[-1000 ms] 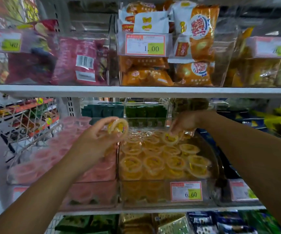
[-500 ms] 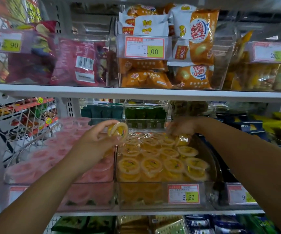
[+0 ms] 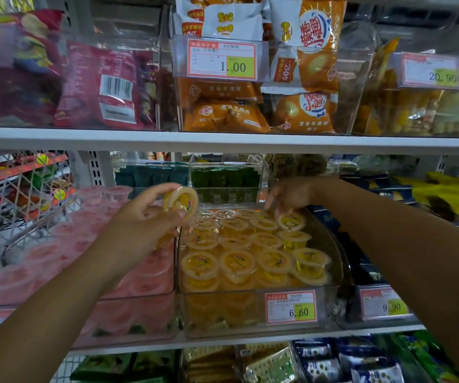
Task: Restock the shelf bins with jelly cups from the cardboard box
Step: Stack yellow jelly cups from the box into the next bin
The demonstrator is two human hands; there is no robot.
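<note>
Over the clear bin [image 3: 222,313], left hand [image 3: 145,221] grips a round yellow jelly cup [image 3: 180,201] at 10 o'clock, right hand [image 3: 291,194] pinches a back-row cup [image 3: 291,221] at 1, pink cups [image 3: 43,255] at 9.

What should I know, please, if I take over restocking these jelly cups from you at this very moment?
Left grip: holds one yellow jelly cup, tilted, above the divide between the pink bin and the yellow bin.
Right grip: fingertips pinch a back-right cup in the yellow bin.
Done: yellow bin looks nearly full, cups stacked in layers.
Left: seat both cups; cardboard box is out of view, so check for remaining stock.
</note>
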